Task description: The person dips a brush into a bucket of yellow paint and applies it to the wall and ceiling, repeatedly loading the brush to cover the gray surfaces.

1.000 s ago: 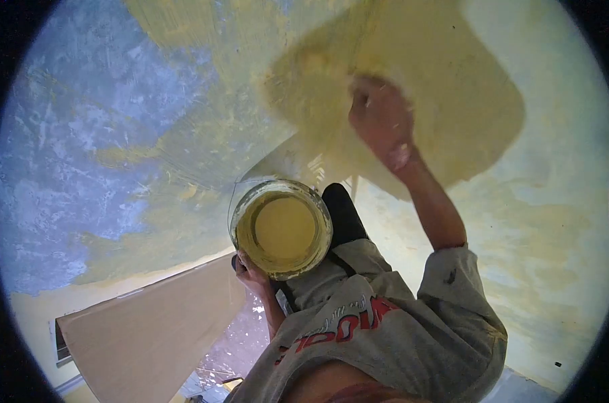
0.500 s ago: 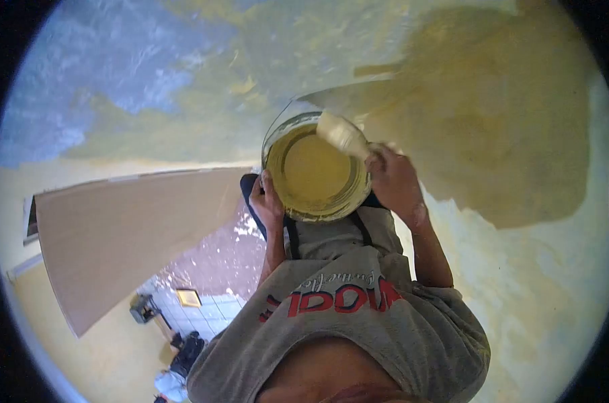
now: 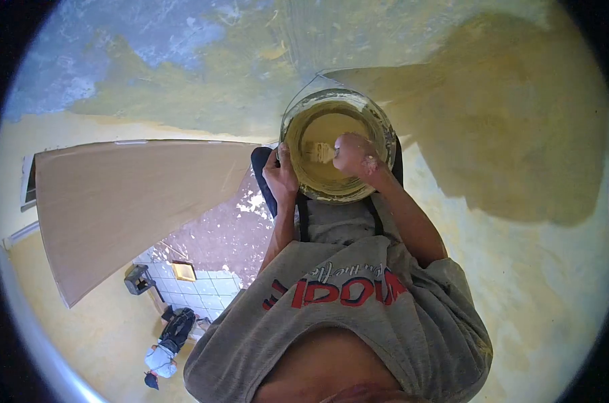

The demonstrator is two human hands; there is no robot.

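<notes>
A round bucket (image 3: 389,127) of ochre paint (image 3: 335,126) is in front of my body, its wire handle raised on the far side. My left hand (image 3: 282,176) grips the bucket's left rim, thumb over the edge. My right hand (image 3: 357,156) is closed around a paintbrush (image 3: 320,152) and reaches inside the bucket. The bristles are at the paint, coated in the same colour, and most of the brush's handle is hidden by my hand.
Ahead is a wall (image 3: 251,87) with blue and yellowish patches; a darker ochre area (image 3: 519,127) spreads at right. A large brown panel (image 3: 130,208) is at left. Below it are a paint-flecked floor (image 3: 210,235), a yellow tray (image 3: 183,271) and another person (image 3: 170,342).
My right hand has lowered the brush from above the bucket's far rim into the bucket. The bucket and my left hand appear slightly farther right and higher in view.
</notes>
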